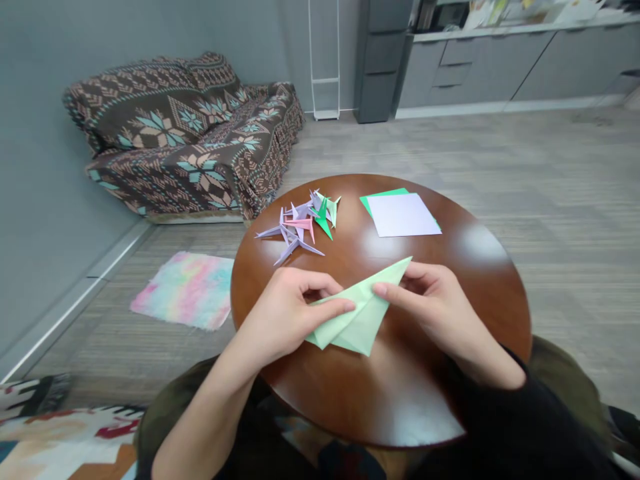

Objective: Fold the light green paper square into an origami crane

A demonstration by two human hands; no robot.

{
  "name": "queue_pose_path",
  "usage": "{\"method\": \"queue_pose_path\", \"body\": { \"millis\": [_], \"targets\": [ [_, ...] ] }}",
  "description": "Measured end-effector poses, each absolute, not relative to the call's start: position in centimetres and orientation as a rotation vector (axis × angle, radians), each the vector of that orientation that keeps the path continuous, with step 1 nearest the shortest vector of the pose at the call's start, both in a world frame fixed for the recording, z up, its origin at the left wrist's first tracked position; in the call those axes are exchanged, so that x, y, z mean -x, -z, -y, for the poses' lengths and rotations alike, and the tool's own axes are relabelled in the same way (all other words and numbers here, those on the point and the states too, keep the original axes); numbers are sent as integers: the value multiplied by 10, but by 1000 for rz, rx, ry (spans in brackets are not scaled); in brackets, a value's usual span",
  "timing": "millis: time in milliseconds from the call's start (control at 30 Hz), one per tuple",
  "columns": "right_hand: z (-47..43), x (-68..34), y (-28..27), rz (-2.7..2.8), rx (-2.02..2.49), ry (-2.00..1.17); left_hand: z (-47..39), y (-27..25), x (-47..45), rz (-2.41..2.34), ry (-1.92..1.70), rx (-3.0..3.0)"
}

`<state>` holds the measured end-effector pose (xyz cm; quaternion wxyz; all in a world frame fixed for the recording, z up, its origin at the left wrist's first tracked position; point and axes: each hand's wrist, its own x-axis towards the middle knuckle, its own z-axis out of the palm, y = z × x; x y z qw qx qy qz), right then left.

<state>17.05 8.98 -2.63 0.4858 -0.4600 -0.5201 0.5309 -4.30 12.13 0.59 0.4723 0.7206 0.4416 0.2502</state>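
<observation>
A pale green sheet of origami paper [363, 313], partly folded with a pointed upper right corner, is held up over the round table between both hands. My left hand [295, 310] pinches its left part, thumb on the near face and fingers behind. On the upper right, my right hand [433, 300] grips it with the thumb pressed on the front. Its other fingers are partly hidden behind the paper. Beyond the left hand lies a pile of folded paper figures [300, 223] in purple, pink and green. A stack of square paper [406, 215], lilac over green, lies at the far right.
The brown round table [480, 287] has a glossy top. A sofa [190, 133] under a patterned cover stands at the back left, with a pastel fluffy mat [185, 288] on the floor before it. Grey kitchen cabinets [500, 70] line the back right.
</observation>
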Motion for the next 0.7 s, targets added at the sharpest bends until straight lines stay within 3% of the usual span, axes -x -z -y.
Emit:
{"method": "queue_pose_path", "body": {
  "millis": [567,700],
  "targets": [
    [-97,-176,37,906,1073,-1109,-117,0,33,-1014,-560,-1551],
    [-93,-175,35,1035,1054,-1353,-114,10,22,-1004,-802,-1390]
  ]
}}
